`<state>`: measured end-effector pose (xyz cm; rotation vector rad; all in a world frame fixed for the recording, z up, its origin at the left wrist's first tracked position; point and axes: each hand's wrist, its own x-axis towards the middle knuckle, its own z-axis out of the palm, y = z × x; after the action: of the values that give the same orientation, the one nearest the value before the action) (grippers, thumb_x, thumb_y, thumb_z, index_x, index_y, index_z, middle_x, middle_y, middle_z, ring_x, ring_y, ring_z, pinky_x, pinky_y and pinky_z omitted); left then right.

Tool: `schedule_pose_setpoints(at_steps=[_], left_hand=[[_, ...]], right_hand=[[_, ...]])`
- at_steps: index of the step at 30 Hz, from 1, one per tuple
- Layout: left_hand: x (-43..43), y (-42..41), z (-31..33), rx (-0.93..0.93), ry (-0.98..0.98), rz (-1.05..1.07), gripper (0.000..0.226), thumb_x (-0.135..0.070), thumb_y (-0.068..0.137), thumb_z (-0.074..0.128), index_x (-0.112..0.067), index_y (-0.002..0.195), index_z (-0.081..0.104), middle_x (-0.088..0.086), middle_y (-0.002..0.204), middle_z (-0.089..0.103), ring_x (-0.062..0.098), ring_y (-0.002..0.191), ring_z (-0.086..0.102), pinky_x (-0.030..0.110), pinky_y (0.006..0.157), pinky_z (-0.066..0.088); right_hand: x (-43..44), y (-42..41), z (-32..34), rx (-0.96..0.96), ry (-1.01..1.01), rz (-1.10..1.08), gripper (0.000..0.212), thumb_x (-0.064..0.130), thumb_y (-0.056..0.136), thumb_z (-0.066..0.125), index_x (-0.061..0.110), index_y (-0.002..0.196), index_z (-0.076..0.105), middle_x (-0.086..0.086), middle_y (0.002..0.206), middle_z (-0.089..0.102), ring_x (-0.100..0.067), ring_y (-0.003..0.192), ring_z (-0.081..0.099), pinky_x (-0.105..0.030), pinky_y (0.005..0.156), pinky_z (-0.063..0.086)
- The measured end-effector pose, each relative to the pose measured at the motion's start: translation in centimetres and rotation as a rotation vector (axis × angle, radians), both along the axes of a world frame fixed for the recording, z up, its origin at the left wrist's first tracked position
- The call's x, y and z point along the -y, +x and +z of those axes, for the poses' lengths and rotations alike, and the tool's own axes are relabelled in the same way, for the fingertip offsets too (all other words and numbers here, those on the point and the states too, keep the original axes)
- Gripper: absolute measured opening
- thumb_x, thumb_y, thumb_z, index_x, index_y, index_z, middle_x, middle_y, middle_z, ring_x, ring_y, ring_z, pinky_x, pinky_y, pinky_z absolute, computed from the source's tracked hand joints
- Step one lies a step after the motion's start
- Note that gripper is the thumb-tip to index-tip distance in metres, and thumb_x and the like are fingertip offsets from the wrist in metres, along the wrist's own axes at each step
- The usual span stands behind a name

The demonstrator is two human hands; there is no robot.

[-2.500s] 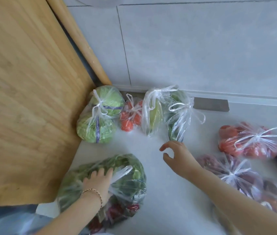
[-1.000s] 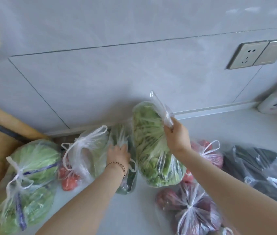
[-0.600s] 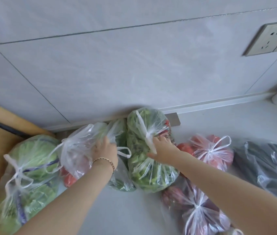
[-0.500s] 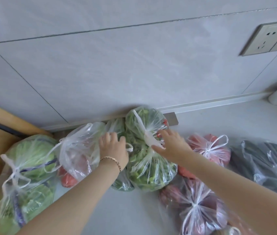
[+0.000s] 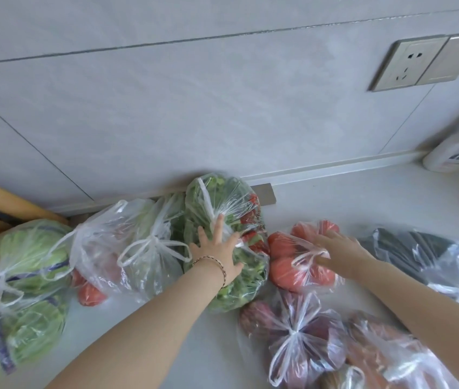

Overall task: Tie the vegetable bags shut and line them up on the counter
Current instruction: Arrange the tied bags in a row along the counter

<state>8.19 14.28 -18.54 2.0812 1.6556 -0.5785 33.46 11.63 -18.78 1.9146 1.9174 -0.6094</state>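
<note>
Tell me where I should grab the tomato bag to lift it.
Take the tied knot on top of the tomato bag, coming from above. The knot faces up with its loops free, and it gathers the loose plastic; the bag's rounded, bulging sides likely offer no firm grip.

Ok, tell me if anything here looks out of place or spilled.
Nothing looks spilled or torn. The bag of purple vegetables lies in front of the tomato bag, out of the row along the wall.

Home kitchen, tiled wall (image 5: 194, 108) (socket (image 5: 408, 66)), counter (image 5: 335, 197)
</note>
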Motion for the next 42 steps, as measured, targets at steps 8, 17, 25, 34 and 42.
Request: schedule_pose_setpoints(at_steps=[8,17,25,34,42], left_hand=[[0.5,-0.4,0.2,-0.013,-0.027,0.015,0.061,-0.046,0.092,0.042,-0.039,0.144,0.011,-0.002,0.150,-0.035,0.040,0.143,-0.008,0.058,0.112,0.016],[0.3,-0.8,-0.4,0.001,-0.044,0.004,0.058,-0.043,0.094,0.041,-0.037,0.144,0.013,-0.003,0.150,-0.034,0.040,0.143,-0.006,0.057,0.113,0.018],[0.6,-0.7,-0.6,-0.019,-0.033,-0.006,0.058,-0.042,0.094,0.039,-0.035,0.145,0.011,-0.002,0.151,-0.033,0.040,0.143,-0.005,0.054,0.112,0.021],[0.7,-0.7,-1.0,-0.035,-0.017,-0.015,0.056,-0.041,0.096,0.034,-0.034,0.145,0.009,0.000,0.151,-0.034,0.040,0.143,-0.005,0.054,0.113,0.020],[2.1,-0.5,-0.1,0.021,0.019,0.021,0.064,-0.032,0.095,0.038,-0.033,0.147,0.001,-0.001,0.153,-0.029,0.039,0.143,-0.008,0.052,0.117,0.012]], right_hand=[[-0.9,-1.9,0.2,0.063,0.119,0.025,0.017,0.023,0.094,0.039,0.022,0.098,0.055,-0.001,0.118,0.062,-0.024,0.109,0.058,-0.029,0.078,0.043],[-2.6,-2.2,2.8,-0.418,0.369,-0.514,0.040,0.032,0.095,0.045,-0.004,0.087,0.061,-0.019,0.070,0.059,-0.038,0.087,0.060,-0.036,0.068,0.036],[-7.4,-5.3,1.2,-0.480,0.408,-0.716,0.041,0.018,0.095,0.038,0.012,0.055,0.034,-0.011,0.061,0.048,-0.028,0.077,0.048,-0.033,0.066,0.034],[-6.4,-5.2,0.2,-0.541,0.317,-0.741,0.040,0.021,0.096,0.040,0.013,0.057,0.035,-0.014,0.070,0.051,-0.026,0.067,0.048,-0.029,0.062,0.036],[2.1,-5.5,2.8,-0.329,0.243,-0.416,0.055,0.025,0.090,0.050,0.009,0.138,0.030,-0.015,0.133,0.036,-0.032,0.122,0.041,-0.037,0.101,0.036]])
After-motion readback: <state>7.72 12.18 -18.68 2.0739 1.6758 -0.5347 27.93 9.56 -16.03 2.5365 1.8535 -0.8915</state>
